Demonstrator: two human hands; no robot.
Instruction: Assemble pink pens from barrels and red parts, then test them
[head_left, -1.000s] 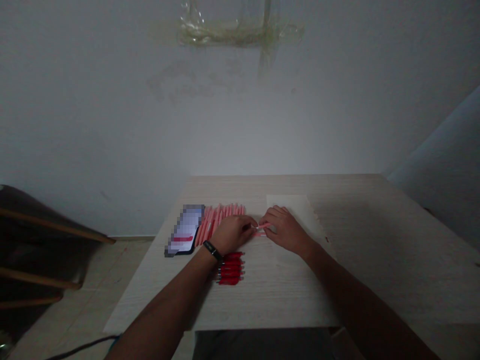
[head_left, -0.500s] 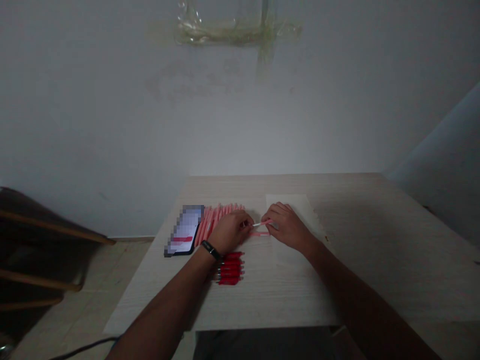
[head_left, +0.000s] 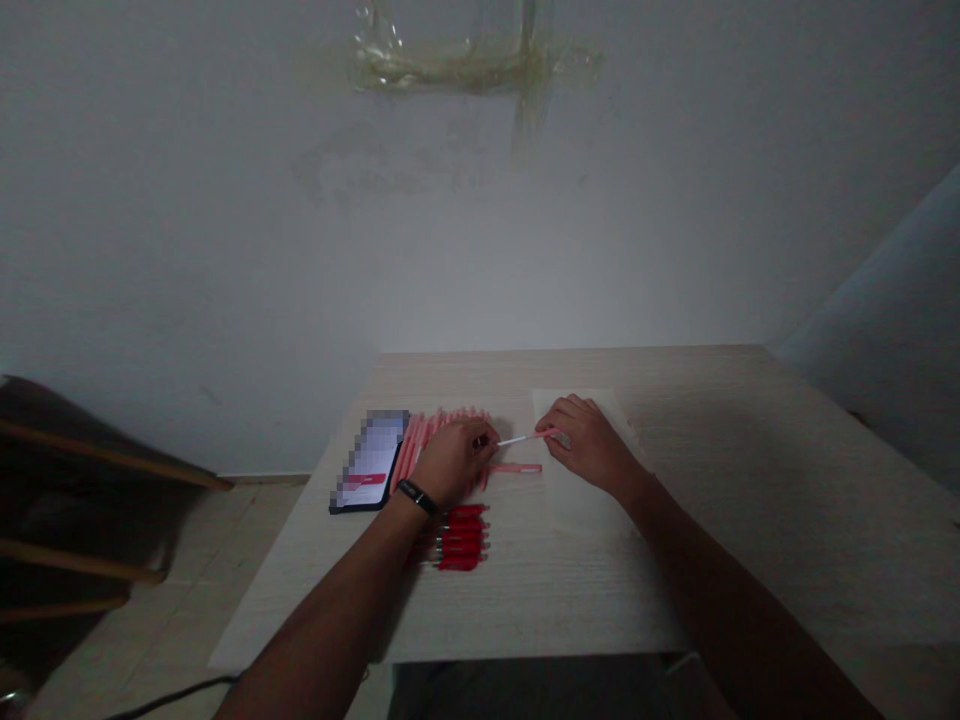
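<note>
Between my hands stretches a slim pen [head_left: 517, 440], pink at its right end, with a thin white length bare in the middle. My right hand [head_left: 589, 440] pinches the pink part; my left hand [head_left: 452, 458] is closed at the white end, where its fingers hide the tip. Just beneath lies another pink pen [head_left: 519, 468], flat on the table, its left end by my left hand. A row of pink pens [head_left: 412, 450] runs behind and left of that hand. Several red pens [head_left: 461, 540] lie side by side below my left wrist.
A phone [head_left: 369, 465] with its screen lit lies left of the pink pens. A white paper sheet [head_left: 570, 505] is under my right hand on the pale wooden table [head_left: 750, 480]. The wall [head_left: 480, 260] rises behind the table. Dark furniture [head_left: 60, 490] stands at the left.
My right hand has moved slightly right and my left hand slightly left. More of the thin white length shows between them.
</note>
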